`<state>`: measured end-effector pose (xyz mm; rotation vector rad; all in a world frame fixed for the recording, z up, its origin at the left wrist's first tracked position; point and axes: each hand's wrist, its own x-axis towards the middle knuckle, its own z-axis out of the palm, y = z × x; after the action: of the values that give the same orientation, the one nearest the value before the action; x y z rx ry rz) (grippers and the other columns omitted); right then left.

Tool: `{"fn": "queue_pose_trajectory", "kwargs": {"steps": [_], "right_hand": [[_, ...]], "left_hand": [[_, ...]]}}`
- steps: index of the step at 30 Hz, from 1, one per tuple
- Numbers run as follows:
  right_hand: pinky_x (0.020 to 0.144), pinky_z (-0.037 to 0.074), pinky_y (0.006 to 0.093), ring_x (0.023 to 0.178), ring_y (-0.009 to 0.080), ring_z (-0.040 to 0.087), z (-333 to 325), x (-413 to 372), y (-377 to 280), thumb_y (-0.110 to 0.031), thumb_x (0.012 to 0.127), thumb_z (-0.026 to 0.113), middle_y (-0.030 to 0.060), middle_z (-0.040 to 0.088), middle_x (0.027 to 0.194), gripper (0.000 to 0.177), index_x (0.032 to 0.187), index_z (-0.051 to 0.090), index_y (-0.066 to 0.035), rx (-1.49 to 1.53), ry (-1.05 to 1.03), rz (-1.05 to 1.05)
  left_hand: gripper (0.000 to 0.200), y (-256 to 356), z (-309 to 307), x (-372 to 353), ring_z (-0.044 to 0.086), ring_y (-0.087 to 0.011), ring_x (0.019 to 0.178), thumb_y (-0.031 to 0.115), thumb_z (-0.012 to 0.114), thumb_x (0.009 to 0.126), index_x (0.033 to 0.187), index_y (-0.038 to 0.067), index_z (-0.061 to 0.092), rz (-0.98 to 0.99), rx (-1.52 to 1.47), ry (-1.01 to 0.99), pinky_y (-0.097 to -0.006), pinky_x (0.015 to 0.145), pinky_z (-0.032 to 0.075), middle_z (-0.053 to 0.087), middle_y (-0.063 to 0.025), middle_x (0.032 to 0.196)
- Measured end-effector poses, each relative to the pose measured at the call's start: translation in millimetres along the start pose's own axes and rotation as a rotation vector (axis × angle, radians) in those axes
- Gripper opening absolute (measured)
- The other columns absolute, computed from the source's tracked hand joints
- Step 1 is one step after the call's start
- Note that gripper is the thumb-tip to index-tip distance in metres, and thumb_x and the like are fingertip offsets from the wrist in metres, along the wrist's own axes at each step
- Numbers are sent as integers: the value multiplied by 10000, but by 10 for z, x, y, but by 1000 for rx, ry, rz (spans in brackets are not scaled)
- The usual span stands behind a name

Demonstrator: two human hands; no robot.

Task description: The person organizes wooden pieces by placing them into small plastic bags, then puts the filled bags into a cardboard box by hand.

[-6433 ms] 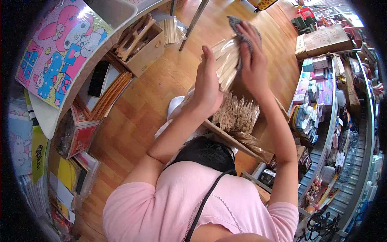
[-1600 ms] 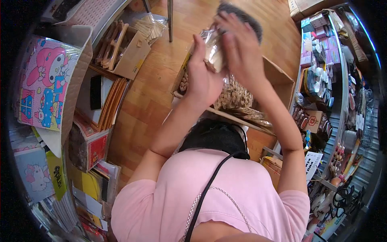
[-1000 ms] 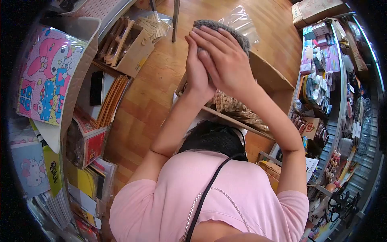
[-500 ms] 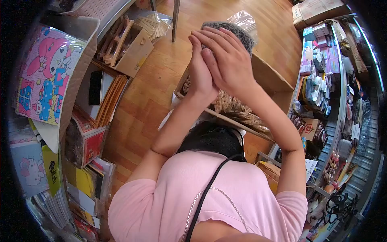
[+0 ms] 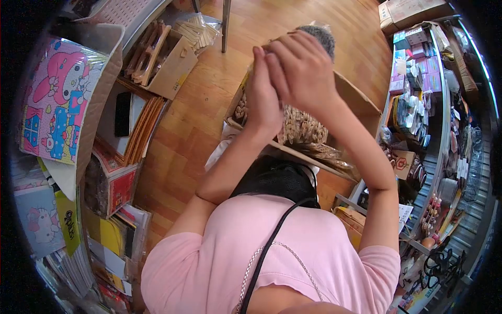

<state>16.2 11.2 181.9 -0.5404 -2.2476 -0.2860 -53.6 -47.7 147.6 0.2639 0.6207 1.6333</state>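
My left hand and my right hand are raised in front of me and pressed together. The right fingers curl over the top of the left hand, whose visible edge points upward. Whatever is between the palms is hidden, so I cannot tell if they hold anything. A grey fuzzy thing shows just past the right knuckles, partly covered by them. Below my hands is an open cardboard box with bundles of braided tan material in it. A black bag hangs at my front.
On the left, shelves carry a cartoon-covered pack, wooden frames, a black phone and a small carton of wooden pieces. Packed metal shelving runs along the right. A wooden floor lies between, with a metal leg at the back.
My right fingers have curled further over the left hand, and both hands have shifted slightly right. They now cover more of the grey fuzzy thing.
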Motion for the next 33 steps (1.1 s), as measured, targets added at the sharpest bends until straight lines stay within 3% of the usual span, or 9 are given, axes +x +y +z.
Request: {"fn": "queue_pose_trajectory", "kwargs": {"steps": [10, 16, 20, 22, 24, 26, 28, 32, 33], "right_hand": [[546, 444, 381, 577, 282, 571, -251, 68, 321, -243, 812, 486, 83, 579, 615, 222, 682, 575, -87, 80, -239, 10], [520, 444, 424, 544, 319, 567, -296, 35, 608, -295, 859, 416, 130, 572, 580, 328, 660, 592, -103, -27, -443, 85], [500, 417, 417, 533, 344, 546, -228, -77, 997, -255, 862, 429, 175, 517, 540, 311, 688, 567, -38, -391, -369, 211], [493, 424, 424, 500, 361, 536, -344, -81, 1265, -265, 880, 425, 174, 496, 496, 313, 754, 600, -38, -355, -52, 508], [574, 450, 418, 635, 364, 583, -636, 65, 1087, -243, 885, 420, 193, 586, 663, 282, 851, 619, -46, -178, 34, 717], [651, 492, 280, 771, 166, 613, -914, 333, 576, -185, 952, 358, 142, 622, 990, 304, 1151, 512, -14, 1370, -173, 562], [784, 429, 429, 968, 296, 568, -96, -32, 389, -291, 838, 495, 145, 625, 939, 246, 909, 612, -86, 29, 209, 337], [996, 259, 477, 1210, 306, 408, -128, -78, -230, -227, 805, 543, 116, 508, 1228, 359, 1146, 543, -118, 235, -128, 260], [1026, 216, 487, 1229, 302, 395, -166, -68, -288, -214, 800, 544, 107, 485, 1265, 396, 1185, 523, -121, 290, -156, 245]], "left_hand": [[499, 106, 78, -94, 527, -208, 1041, 409, 306, 945, 1166, -10, 465, -40, 86, -175, -338, 895, 412, 538, -129, 1117], [487, 89, 77, -120, 578, -180, 931, 384, 335, 943, 1089, -45, 514, -7, 134, -44, -313, 821, 450, 582, -133, 1023], [514, 160, -10, -103, 580, -222, 956, 398, 327, 937, 1124, -48, 500, -43, 104, -42, -331, 831, 455, 574, -159, 1062], [523, 282, -83, -119, 536, -258, 1056, 388, 320, 931, 1172, -46, 484, -26, -52, -26, -359, 895, 425, 548, -183, 1136], [524, 348, -44, -122, 536, -258, 1050, 398, 326, 926, 1185, -31, 476, 9, -5, 21, -365, 904, 417, 549, -170, 1136], [519, 299, -46, -56, 532, -253, 1048, 410, 330, 924, 1195, -9, 474, -33, -77, 52, -369, 914, 407, 543, -161, 1141], [514, 187, 39, -40, 511, -239, 1062, 434, 324, 927, 1235, 38, 441, -44, -145, -26, -375, 928, 392, 521, -118, 1177], [488, 129, 71, -17, 472, -213, 1116, 463, 272, 938, 1214, 98, 441, 47, -176, -29, -376, 965, 362, 488, -84, 1216], [501, 157, -94, 68, 451, -208, 1142, 472, 263, 936, 1214, 97, 443, 64, -294, -304, -375, 970, 358, 481, -82, 1223]]}}
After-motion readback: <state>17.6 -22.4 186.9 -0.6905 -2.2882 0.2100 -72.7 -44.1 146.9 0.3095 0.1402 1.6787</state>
